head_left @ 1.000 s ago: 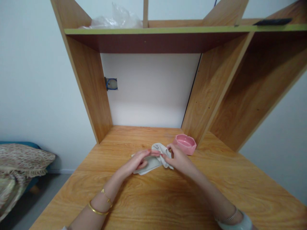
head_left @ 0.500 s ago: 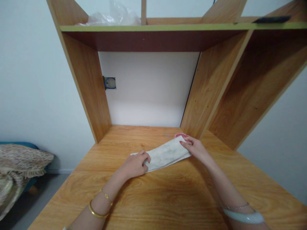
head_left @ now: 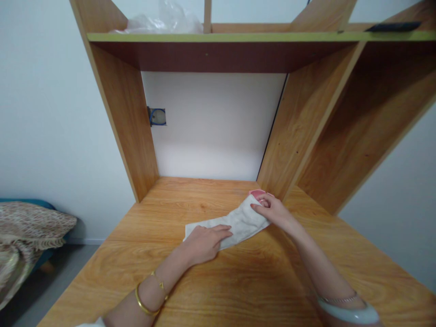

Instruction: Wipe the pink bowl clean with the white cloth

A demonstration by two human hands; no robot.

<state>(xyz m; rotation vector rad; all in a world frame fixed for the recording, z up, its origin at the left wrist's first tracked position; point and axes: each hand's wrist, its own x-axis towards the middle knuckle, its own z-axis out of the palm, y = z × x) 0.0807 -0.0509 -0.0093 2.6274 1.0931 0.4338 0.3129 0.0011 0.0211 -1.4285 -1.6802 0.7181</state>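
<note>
A pale grey-white cloth [head_left: 238, 222] lies stretched out on the wooden desk [head_left: 238, 281]. My left hand [head_left: 204, 240] rests flat on its left end, fingers spread over the fabric. My right hand [head_left: 272, 211] pinches the cloth's right end, held slightly above the desk. Just behind that hand, a pink dish [head_left: 256, 194] is mostly hidden by the cloth and my fingers.
Wooden uprights [head_left: 126, 109] flank the desk recess, with a shelf [head_left: 218, 38] overhead carrying a clear plastic bag [head_left: 163, 22] and a dark flat object [head_left: 388, 26]. A wall socket [head_left: 157, 116] sits at the back left. A patterned blanket [head_left: 27, 227] lies at far left.
The cloth was bunched between both hands, then my right hand pulled its end rightward toward the pink dish. My left hand now presses flat on the left end.
</note>
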